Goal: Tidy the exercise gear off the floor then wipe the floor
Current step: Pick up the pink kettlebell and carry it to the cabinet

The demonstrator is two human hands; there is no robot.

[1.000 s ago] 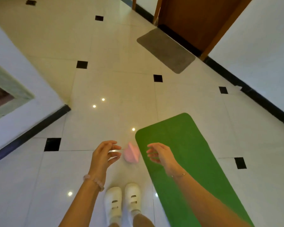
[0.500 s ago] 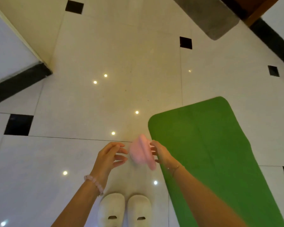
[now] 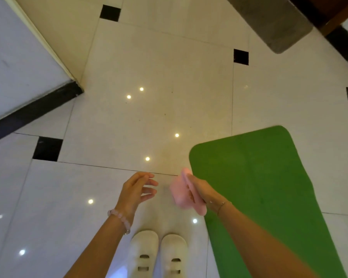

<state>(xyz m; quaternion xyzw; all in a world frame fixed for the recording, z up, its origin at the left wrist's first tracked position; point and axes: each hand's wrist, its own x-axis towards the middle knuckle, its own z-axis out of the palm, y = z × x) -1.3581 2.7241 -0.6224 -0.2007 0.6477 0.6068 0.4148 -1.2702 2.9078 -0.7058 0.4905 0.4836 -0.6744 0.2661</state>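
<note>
Across the whole frame, floor (image 3: 159, 77): pale glossy tile with small black inset squares and ceiling-light reflections; nothing wet or wiped shows on it.
Lower right, green mat (image 3: 269, 187): lies flat and unrolled, its long axis running from the rounded top edge at centre right down past the bottom edge of the frame; not yet tidied.
Upper right, grey doormat (image 3: 273, 23): lies flat by the doorway, well apart from the hands.
Bottom centre, white slippers (image 3: 157, 255): side by side, just left of the mat's long edge.
Lower centre-right, right hand (image 3: 201, 190): fingers closed around a pink cloth, held over the mat's left edge near its top corner.
Lower centre, left hand (image 3: 138, 190): fingers spread and loosely curled, holding nothing, over bare tile.
Between the hands, pink cloth (image 3: 182, 194): bunched and motion-blurred, so it may be a folded rag or a soft pad; it hangs from the right hand, just right of the left fingertips.
Key relation: the mat lies right of both hands, with the right hand nearer; rolling it likely needs that hand freed first.
</note>
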